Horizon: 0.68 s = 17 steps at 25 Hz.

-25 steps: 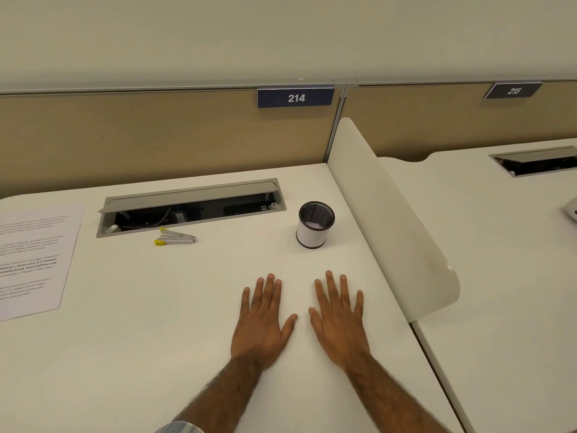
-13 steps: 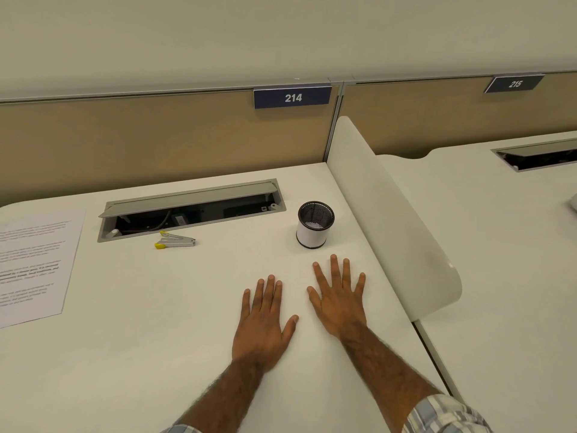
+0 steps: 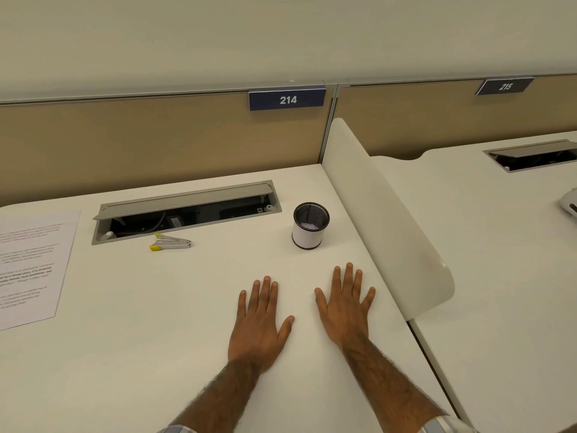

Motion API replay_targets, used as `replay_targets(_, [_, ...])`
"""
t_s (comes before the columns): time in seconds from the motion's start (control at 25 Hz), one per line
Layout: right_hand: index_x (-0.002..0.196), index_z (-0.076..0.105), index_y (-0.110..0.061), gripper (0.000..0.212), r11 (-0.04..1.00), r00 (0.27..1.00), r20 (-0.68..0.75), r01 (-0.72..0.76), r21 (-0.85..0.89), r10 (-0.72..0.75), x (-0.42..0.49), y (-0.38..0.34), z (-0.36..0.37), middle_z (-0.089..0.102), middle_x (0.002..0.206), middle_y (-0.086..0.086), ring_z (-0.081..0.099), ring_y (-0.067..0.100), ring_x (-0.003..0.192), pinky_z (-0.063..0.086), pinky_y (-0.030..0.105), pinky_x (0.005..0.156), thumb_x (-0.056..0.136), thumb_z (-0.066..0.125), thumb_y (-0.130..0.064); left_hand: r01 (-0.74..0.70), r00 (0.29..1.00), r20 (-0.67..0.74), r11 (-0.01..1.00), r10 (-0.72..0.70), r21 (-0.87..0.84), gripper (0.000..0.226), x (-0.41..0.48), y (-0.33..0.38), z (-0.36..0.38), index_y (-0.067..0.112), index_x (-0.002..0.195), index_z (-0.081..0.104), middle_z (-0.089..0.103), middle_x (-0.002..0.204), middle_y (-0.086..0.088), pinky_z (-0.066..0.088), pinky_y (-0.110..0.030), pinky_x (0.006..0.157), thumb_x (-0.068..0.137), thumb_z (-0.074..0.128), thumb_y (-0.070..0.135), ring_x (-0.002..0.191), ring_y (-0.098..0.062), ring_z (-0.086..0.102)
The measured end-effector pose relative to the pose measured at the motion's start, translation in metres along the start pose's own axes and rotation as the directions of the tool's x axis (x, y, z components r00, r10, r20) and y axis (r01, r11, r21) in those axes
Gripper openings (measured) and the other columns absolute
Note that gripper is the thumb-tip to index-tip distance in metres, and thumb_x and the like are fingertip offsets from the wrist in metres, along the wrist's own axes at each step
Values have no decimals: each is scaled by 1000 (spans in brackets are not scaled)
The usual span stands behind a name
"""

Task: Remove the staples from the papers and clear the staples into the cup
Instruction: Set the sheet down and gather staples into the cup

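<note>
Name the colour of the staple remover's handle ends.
Yellow; the staple remover shows best in the head view.

On the desk (image 3: 150, 345), the papers (image 3: 31, 267) lie at the far left. The staple remover (image 3: 170, 243) sits just before the cable tray (image 3: 187, 201), with the cup (image 3: 310, 228) right of the tray. The left hand (image 3: 259, 326) and the right hand (image 3: 343, 307) rest flat side by side before the cup, and a divider (image 3: 390, 239) stands to their right.
</note>
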State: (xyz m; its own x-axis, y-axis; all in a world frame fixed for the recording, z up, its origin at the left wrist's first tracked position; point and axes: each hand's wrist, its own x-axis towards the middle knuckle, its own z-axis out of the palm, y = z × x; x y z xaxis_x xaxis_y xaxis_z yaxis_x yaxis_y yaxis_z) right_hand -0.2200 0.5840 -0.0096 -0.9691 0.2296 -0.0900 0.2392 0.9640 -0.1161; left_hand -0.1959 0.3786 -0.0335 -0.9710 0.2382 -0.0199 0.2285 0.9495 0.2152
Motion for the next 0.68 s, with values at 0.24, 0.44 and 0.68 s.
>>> replay_targets(0.24, [158, 4, -28, 73, 996, 997, 35, 68, -63, -66, 1, -1, 0, -7, 166, 8, -8, 32, 153, -1, 66, 117, 96, 10, -65, 9, 1000, -9, 1000, -9, -4, 79, 0, 0, 1, 21, 165, -7, -13, 173, 1, -4, -47, 127, 104, 17, 65, 159, -18, -16])
replay_targets(0.44, [157, -4, -33, 71, 984, 982, 105, 166, -67, -159, 2, -10, -2, -14, 165, 6, -12, 32, 152, -7, 64, 116, 95, 5, -65, 12, 1000, -9, 1000, -12, -2, 79, 1, 0, 1, 19, 166, 0, -6, 174, 0, -1, -47, 127, 105, 20, 65, 161, -21, -7])
replay_targets(0.68, [142, 51, -21, 53, 941, 921, -279, 316, 123, -273, 12, -26, -34, 41, 155, 8, 39, 22, 143, 21, 51, 117, 99, 28, -41, 14, 1000, -12, 1000, -14, -12, 79, 0, 0, 1, 20, 165, -3, -9, 174, 1, -5, -46, 127, 104, 19, 66, 160, -19, -10])
